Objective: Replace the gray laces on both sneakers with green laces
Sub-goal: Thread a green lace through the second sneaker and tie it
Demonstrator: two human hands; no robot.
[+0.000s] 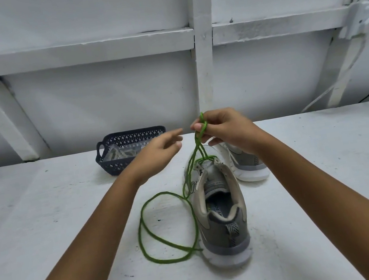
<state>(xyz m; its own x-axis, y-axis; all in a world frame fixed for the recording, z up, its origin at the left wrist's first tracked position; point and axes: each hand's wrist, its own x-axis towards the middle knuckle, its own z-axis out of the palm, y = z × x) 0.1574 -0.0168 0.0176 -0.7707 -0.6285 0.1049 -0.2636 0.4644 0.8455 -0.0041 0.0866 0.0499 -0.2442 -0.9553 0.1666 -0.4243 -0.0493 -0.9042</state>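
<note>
Behind the left hand (158, 155), a basket (112, 167)

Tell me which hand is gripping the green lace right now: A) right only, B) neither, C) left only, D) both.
A: the right hand pinches the green lace above the near sneaker, while the left hand is open and holds nothing.

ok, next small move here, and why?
Probably the left hand takes one strand from the right hand. That hand pinches the green lace strands together above the near sneaker; only its toe end looks laced, and the left hand is open beside it.
</note>
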